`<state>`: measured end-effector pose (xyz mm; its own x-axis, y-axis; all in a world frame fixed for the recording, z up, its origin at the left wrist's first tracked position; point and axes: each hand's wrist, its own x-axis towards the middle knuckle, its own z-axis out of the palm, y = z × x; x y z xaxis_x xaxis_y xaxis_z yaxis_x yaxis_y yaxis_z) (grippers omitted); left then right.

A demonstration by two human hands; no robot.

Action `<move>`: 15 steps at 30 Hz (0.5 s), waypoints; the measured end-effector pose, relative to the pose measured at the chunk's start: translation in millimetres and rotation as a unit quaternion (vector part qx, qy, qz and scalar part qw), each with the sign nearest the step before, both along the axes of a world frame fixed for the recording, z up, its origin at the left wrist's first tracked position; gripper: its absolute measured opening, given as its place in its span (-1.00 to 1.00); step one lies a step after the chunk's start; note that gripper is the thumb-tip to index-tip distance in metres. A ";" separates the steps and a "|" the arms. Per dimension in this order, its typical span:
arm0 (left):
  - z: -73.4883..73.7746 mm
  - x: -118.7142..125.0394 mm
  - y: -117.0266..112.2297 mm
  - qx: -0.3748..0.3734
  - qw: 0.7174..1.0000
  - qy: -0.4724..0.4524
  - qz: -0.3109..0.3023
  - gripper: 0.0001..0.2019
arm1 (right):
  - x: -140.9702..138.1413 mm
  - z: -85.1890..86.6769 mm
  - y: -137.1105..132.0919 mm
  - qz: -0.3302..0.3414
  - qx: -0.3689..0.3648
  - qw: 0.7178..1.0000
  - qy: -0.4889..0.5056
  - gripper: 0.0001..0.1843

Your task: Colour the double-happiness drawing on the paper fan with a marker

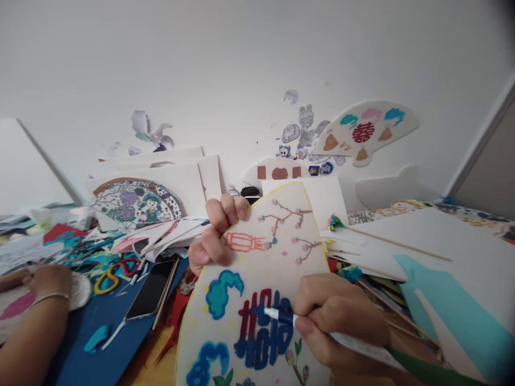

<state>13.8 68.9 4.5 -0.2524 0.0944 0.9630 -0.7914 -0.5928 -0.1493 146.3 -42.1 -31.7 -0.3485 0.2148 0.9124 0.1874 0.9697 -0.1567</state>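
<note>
Paper fan (281, 257): light, thin, bendable, best held by its rim.
I'm watching the left hand (219, 230) grasping it at 11 o'clock, the right hand (340, 316) clenching a blue marker (279, 316).

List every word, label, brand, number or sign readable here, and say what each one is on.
"囍" (double happiness), in red on the wall-mounted paper fan.
"囍", in dark blue on the hand-held paper fan, its strokes partly covered by the paint marker in the right hand.
No other text can be read, and any lettering on the paint marker is too blurred to tell.
</note>
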 end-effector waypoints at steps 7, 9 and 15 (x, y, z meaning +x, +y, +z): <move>0.7 1.8 1.0 0.097 0.994 0.016 -0.048 -0.66 | -0.2 2.2 -1.4 -0.009 0.005 1.000 -0.017 -0.75; 2.0 4.3 -1.2 0.087 0.995 0.006 -0.038 -0.65 | -0.6 2.3 -1.5 -0.005 0.006 1.000 -0.009 -0.75; 5.2 2.5 1.0 0.122 0.992 0.003 -0.026 -0.67 | 0.9 2.8 -1.3 0.007 -0.001 1.000 -0.019 -0.74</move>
<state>16.3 69.9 9.7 -0.2468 -0.1284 0.9605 -0.8220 -0.4973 -0.2776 147.2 -43.3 -28.9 -0.3856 0.2107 0.8983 0.1797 0.9721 -0.1508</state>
